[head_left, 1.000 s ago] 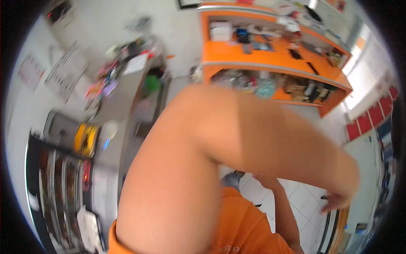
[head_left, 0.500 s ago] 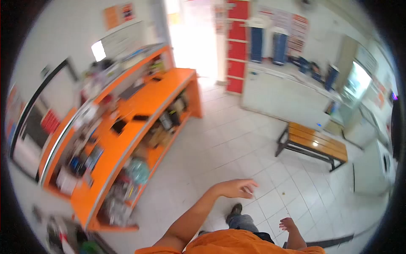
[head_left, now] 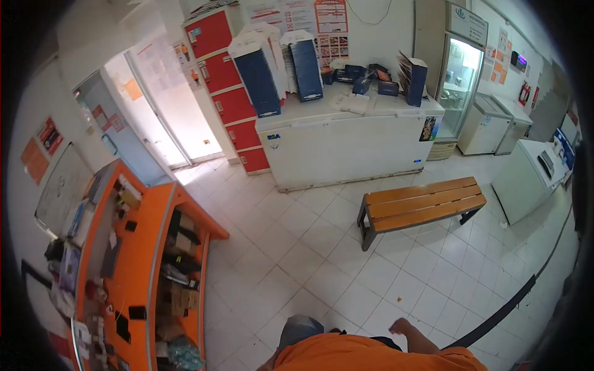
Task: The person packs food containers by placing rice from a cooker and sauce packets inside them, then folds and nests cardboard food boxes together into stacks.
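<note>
My right hand hangs low in front of me, beside my orange shirt. Its fingers are loosely bent and small in the picture; no object shows in it, and it touches nothing that I can see. Below the edge of my shirt lies the white tiled floor. The nearest furniture ahead of that hand is a wooden slatted bench with dark legs. Only a bit of my left arm shows at the bottom edge, and the left hand is out of sight.
An orange counter with filled shelves stands left. Ahead is a white chest freezer carrying blue boxes, beside red lockers and a bright doorway. A glass-door fridge and a white appliance stand right.
My view has turned and moved forward, so the freezer and bench look larger and the counter sits further left. My left hand, open in front before, has dropped out of sight.
</note>
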Available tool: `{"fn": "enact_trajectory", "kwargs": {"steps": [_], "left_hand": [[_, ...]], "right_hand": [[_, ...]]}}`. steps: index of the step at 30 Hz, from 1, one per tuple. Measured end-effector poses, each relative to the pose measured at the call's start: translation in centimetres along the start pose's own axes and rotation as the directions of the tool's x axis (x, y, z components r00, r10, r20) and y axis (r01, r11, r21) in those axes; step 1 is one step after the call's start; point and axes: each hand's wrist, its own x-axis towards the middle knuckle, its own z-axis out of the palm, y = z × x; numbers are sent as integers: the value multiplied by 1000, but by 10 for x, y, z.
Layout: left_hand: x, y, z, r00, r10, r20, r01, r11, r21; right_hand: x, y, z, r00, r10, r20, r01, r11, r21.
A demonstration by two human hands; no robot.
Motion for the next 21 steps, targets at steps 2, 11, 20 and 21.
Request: {"fn": "enact_trajectory", "kwargs": {"steps": [2,11,20,21], "left_hand": [[5,57,9,999,11,49,-14,998,56],[32,446,-48,645,145,750,-753,285,593],[-91,884,66,460,881,112,-882,438,175],[-120,913,85,486,861,153,-874,475,104]], "right_hand": [[19,-13,-104,970,152,-191,-134,986,100],[152,29,-464,857,323,-402,55,718,694],[169,90,-732,742,558,-372,249,285,926],[184,110,-751,732,551,-400,320,241,916]]}}
